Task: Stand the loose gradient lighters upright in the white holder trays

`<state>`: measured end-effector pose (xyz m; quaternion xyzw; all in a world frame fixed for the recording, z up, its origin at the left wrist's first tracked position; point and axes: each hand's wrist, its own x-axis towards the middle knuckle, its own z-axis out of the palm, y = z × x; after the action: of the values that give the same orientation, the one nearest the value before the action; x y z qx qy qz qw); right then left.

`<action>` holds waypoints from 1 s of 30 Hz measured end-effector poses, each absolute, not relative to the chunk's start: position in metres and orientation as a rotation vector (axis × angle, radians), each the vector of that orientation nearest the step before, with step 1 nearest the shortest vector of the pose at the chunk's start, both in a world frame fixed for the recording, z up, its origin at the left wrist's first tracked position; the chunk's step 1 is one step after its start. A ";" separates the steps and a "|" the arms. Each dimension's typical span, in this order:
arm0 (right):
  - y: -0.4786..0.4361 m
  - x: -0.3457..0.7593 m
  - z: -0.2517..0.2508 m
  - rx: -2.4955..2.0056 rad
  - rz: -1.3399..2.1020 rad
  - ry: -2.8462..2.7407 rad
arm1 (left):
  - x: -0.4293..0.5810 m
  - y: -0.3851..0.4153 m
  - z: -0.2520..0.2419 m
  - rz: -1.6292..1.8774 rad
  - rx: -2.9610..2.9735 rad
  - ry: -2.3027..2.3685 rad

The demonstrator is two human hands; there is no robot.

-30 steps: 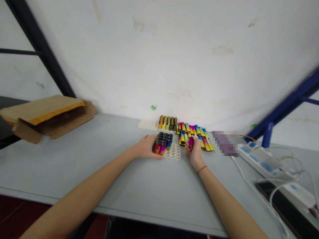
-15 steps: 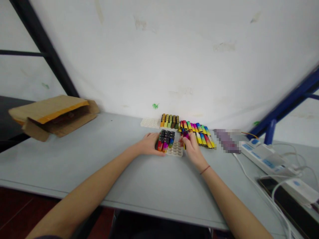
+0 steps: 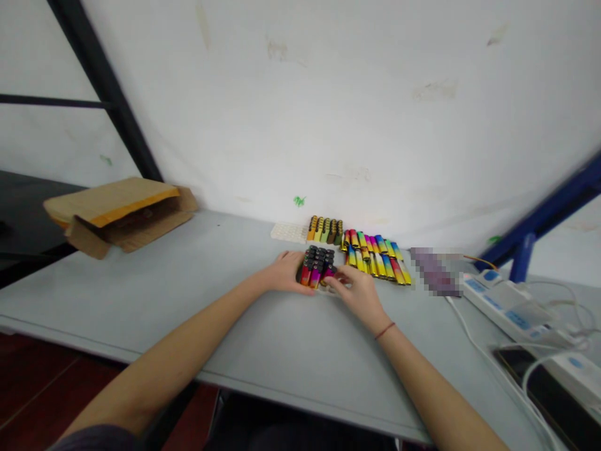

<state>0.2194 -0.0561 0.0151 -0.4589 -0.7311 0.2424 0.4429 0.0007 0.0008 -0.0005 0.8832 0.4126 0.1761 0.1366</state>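
An off-white tray [image 3: 329,290] with round holes stands on the table, its left part filled with upright lighters [image 3: 315,273] that have black tops and red, purple and blue bodies. My left hand [image 3: 286,273] is wrapped round the tray's left side, thumb along the front and fingers behind. At the tray's right part, my right hand [image 3: 355,289] pinches a purple lighter [image 3: 330,271] with a black top. Its lower end is hidden by the fingers. Right behind that hand lie rows of foil-bright, multicoloured lighters [image 3: 385,266] on their sides.
By the wall stand yellow, green and brown lighters [image 3: 323,230] beside a bare white holed tray [image 3: 287,232]. An open cardboard box [image 3: 117,210] lies at left. On the right are a power strip [image 3: 511,307], white cables, a dark phone [image 3: 544,382] and a blurred-out object [image 3: 436,272].
My right hand has moved left and slightly down from the lying lighters to the tray, carrying the purple lighter. My left hand keeps its grip. The whole view has shifted slightly.
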 end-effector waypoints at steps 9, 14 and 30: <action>-0.056 0.220 0.014 -1.162 0.507 -1.885 | 0.001 0.000 -0.001 0.513 2.542 1.190; -0.053 0.219 0.016 -1.227 0.447 -1.998 | 0.001 0.001 -0.001 0.496 2.550 1.212; -0.012 0.370 0.007 -2.277 0.024 -1.581 | -0.001 0.003 -0.001 0.490 2.536 1.209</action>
<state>0.3699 -0.0116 0.0066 -0.8074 -0.5606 0.0084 0.1836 -0.0007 0.0029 -0.0014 0.8800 0.4195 0.1700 0.1442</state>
